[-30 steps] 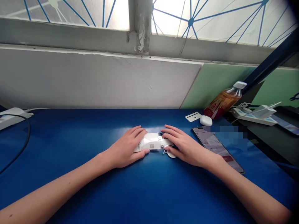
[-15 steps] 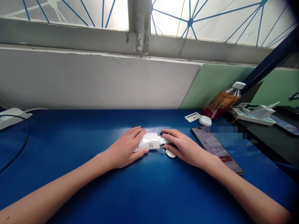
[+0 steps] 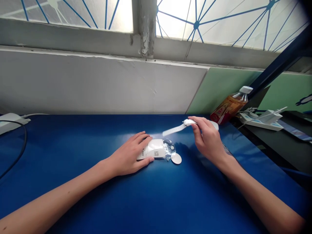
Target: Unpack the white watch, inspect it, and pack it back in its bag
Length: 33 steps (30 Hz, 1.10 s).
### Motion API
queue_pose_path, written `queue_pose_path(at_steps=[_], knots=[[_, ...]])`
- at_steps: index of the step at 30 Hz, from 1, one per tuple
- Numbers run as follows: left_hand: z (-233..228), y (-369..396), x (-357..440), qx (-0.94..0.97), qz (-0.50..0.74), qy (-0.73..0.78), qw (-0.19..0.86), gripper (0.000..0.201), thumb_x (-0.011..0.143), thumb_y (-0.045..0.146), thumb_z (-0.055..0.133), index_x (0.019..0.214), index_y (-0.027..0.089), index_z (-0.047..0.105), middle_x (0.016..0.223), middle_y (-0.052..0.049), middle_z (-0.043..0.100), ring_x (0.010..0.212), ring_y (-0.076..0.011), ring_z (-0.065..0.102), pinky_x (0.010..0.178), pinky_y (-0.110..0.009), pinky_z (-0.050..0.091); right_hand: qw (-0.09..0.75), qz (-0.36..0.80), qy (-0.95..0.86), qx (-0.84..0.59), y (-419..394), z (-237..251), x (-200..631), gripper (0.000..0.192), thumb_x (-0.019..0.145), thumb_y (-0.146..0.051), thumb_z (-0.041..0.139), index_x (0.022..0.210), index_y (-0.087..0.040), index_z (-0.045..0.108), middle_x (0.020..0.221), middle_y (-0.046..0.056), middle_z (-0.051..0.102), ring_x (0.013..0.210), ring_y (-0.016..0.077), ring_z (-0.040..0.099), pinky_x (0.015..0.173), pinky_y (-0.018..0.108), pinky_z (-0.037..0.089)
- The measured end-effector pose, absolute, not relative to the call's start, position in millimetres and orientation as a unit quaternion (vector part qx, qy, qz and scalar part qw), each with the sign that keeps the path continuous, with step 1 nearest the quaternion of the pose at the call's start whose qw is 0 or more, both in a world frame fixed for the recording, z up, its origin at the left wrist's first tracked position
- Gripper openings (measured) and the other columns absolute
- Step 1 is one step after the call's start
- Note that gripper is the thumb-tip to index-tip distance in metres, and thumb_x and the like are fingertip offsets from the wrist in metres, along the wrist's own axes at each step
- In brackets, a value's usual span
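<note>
Our right hand [image 3: 209, 140] pinches the white strap [image 3: 173, 130], already free above the desk [image 3: 146, 201], toward its far edge; our left hand [image 3: 131, 154] grips the labelled packet [image 3: 154, 149], the round disc [image 3: 176, 159] beside it left untouched

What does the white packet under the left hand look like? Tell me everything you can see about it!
The white packet lies on the blue table. The left hand covers its left end. Its top looks like white paper or card, with a small square code and print near that hand. Shiny clear plastic shows at its right end, with a white disc beside it; I can't tell whether they touch.
</note>
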<state>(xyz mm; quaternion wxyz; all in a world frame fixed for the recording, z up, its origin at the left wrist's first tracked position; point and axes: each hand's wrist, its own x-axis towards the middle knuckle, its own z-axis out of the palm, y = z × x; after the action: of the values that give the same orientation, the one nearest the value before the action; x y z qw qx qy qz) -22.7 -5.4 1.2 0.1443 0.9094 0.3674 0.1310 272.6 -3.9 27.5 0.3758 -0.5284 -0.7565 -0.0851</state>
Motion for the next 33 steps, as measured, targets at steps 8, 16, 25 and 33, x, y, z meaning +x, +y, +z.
queue_pose_path(at_steps=[8, 16, 25, 33], knots=[[2.8, -5.0, -23.6, 0.900, 0.142, 0.375, 0.172, 0.092, 0.084, 0.062, 0.056, 0.153, 0.021, 0.012, 0.154, -0.015, 0.029, 0.141, -0.0364, 0.026, 0.110, -0.054, 0.032, 0.410, -0.081, -0.746, -0.519, -6.5, 24.3, 267.5, 0.029, 0.097, -0.027, 0.041, 0.119, -0.021, 0.059, 0.113, 0.012, 0.066, 0.106, 0.0281, 0.060, 0.092, 0.045, 0.047], [14.4, -8.1, -20.9, 0.873, 0.272, 0.374, 0.155, 0.088, 0.087, 0.044, 0.058, 0.152, 0.023, 0.002, 0.158, -0.014, 0.015, 0.142, -0.0353, 0.025, 0.112, -0.051, 0.032, 0.408, -0.077, -0.776, -0.474, -14.7, 22.5, 261.1, 0.029, 0.095, -0.025, 0.048, 0.122, -0.023, 0.058, 0.114, 0.012, 0.067, 0.107, 0.0284, 0.060, 0.092, 0.048, 0.048], [50.5, -23.3, 7.0, 0.880, 0.320, 0.348, 0.047, 0.054, 0.089, 0.034, 0.058, 0.138, 0.018, 0.042, 0.136, -0.011, 0.053, 0.137, -0.0317, 0.033, 0.111, -0.047, 0.032, 0.446, -0.018, -0.808, -0.385, -21.8, 46.9, 236.1, 0.022, 0.087, -0.028, 0.063, 0.107, -0.021, 0.068, 0.098, 0.008, 0.073, 0.087, 0.0228, 0.065, 0.079, 0.038, 0.054], [58.2, -27.9, 29.6, 0.767, 0.346, 0.356, 0.407, 0.037, 0.100, 0.040, 0.038, 0.095, 0.017, 0.066, 0.087, -0.003, 0.070, 0.074, -0.0162, 0.064, 0.068, -0.027, 0.049, 0.549, 0.174, -0.703, -0.418, -1.8, 89.0, 199.1, 0.034, 0.066, -0.047, 0.079, 0.063, -0.019, 0.061, 0.053, -0.003, 0.056, 0.049, 0.0109, 0.048, 0.045, 0.025, 0.039]])
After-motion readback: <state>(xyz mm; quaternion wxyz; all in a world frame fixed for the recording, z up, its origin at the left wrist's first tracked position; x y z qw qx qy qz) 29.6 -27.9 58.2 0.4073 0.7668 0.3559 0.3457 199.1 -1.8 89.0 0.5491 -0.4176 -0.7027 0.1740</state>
